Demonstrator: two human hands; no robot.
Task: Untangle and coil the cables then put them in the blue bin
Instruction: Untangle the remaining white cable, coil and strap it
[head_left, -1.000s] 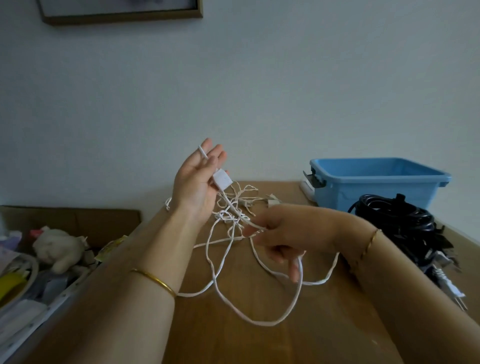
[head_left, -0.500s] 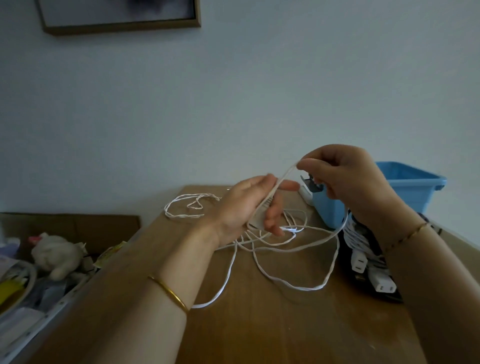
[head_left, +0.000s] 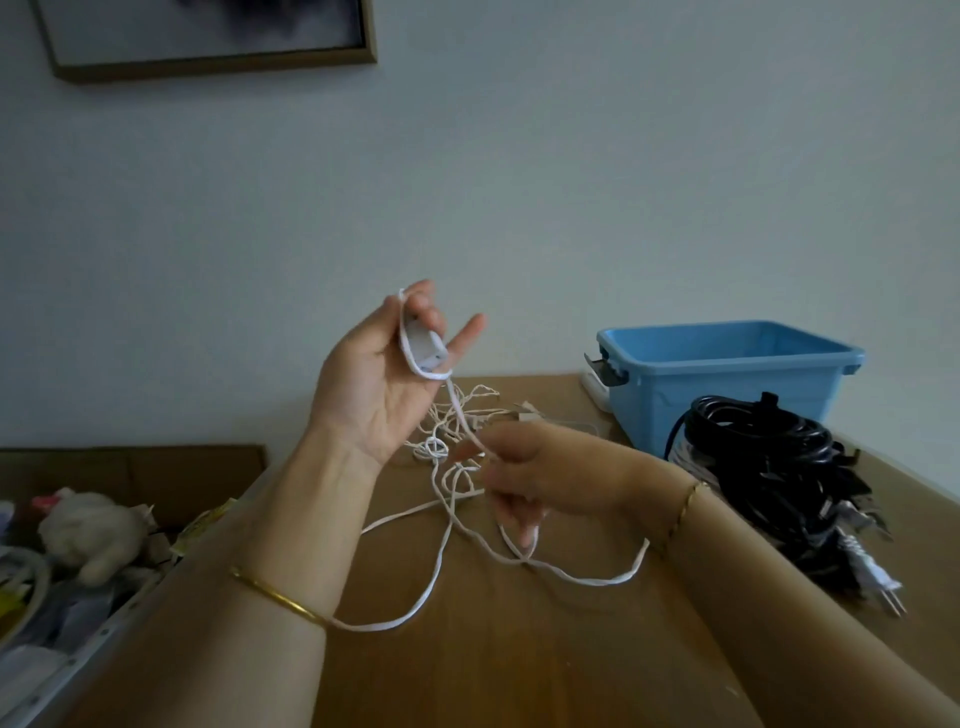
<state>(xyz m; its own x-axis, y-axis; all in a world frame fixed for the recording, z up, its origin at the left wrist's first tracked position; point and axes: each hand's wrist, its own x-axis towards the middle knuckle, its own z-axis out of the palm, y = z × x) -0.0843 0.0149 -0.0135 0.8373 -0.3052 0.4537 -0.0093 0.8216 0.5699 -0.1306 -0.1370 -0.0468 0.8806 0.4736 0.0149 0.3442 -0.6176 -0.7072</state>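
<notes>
Brown wooden tabletop (head_left: 519, 670) under a pale wall carries the thin white cable (head_left: 371, 627): loose loops, with a knotted clump behind the hands. The raised left hand (head_left: 374, 384) grips the cable's small white plug block (head_left: 423, 349), one turn looped over its fingers. The right hand (head_left: 535, 467) pinches the strand lower down. Coiling well likely means feeding even turns while teasing the clump free. Black coiled cables (head_left: 769, 467) crowd the front of the blue plastic bin (head_left: 727, 384). A white plush toy (head_left: 93, 530) lies off to the left.
</notes>
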